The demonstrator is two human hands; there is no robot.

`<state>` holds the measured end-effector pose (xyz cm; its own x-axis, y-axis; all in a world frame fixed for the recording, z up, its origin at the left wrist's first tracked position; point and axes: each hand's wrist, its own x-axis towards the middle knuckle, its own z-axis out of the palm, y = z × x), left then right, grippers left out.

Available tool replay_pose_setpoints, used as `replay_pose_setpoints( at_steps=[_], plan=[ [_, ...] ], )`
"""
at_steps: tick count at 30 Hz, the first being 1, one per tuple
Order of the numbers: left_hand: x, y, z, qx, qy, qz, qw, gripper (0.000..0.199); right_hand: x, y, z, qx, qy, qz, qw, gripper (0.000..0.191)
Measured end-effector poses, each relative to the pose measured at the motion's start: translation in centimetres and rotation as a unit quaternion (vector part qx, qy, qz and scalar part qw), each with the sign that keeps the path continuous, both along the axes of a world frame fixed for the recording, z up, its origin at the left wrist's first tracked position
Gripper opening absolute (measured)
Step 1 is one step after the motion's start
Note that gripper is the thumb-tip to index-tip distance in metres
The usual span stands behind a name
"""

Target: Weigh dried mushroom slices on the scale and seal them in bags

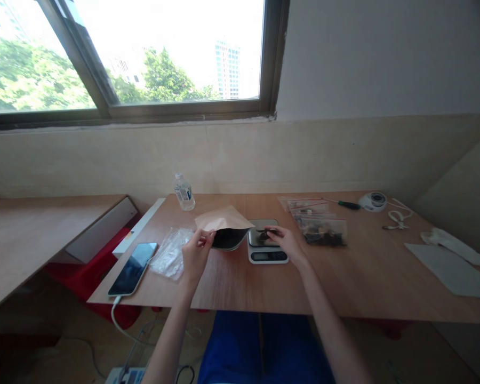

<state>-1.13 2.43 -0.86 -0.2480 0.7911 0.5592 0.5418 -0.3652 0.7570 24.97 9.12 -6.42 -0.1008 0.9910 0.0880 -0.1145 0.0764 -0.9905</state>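
Observation:
My left hand (pixel 198 250) grips the near left edge of a brown paper pouch (pixel 222 217), whose mouth gapes toward me and shows a dark inside. Over the metal plate of a small white digital scale (pixel 269 257), my right hand (pixel 286 240) pinches a small dark piece (pixel 271 231). Another dark bit appears to lie on the plate beneath the fingers; its kind is too small to tell. The pouch's right corner reaches close to the scale's left side.
Left of the pouch are a clear plastic bag (pixel 172 253), a phone (pixel 133 269) on a cable and a water bottle (pixel 184 193). Rightward lie zip bags of dark parts (pixel 324 230), a screwdriver (pixel 349 205), a dome camera (pixel 373 202) and a white sheet (pixel 452 269).

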Motion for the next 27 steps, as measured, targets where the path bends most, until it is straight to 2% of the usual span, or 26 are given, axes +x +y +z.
replay_pose_setpoints(
  at_steps=[5, 12, 16, 20, 24, 27],
  plan=[
    [-0.2, -0.2, 0.0, -0.006, -0.009, -0.006, 1.000, 0.022, -0.4, 1.2, -0.2, -0.022, -0.010, -0.005, 1.000, 0.036],
    [-0.3, -0.2, 0.0, -0.007, -0.001, -0.002, 1.000, 0.021, 1.1, 1.4, -2.2, 0.011, -0.097, -0.099, 0.990, 0.037],
    [-0.2, -0.2, -0.1, -0.008, -0.001, -0.008, 1.000, 0.020, 1.4, 0.9, -2.7, 0.066, -0.193, -0.165, 0.965, 0.037],
    [-0.2, -0.2, 0.0, -0.008, 0.002, -0.005, 1.000, 0.022, 1.9, 0.4, -2.3, 0.079, -0.253, -0.193, 0.945, 0.041],
    [-0.2, -0.3, 0.0, -0.008, -0.001, -0.004, 1.000, 0.022, 2.2, 0.8, -1.1, 0.106, -0.341, -0.229, 0.906, 0.034],
    [-0.1, -0.3, 0.1, -0.007, 0.001, -0.004, 1.000, 0.022, 1.6, 2.1, 0.2, 0.105, -0.390, -0.194, 0.894, 0.028]
  ],
)
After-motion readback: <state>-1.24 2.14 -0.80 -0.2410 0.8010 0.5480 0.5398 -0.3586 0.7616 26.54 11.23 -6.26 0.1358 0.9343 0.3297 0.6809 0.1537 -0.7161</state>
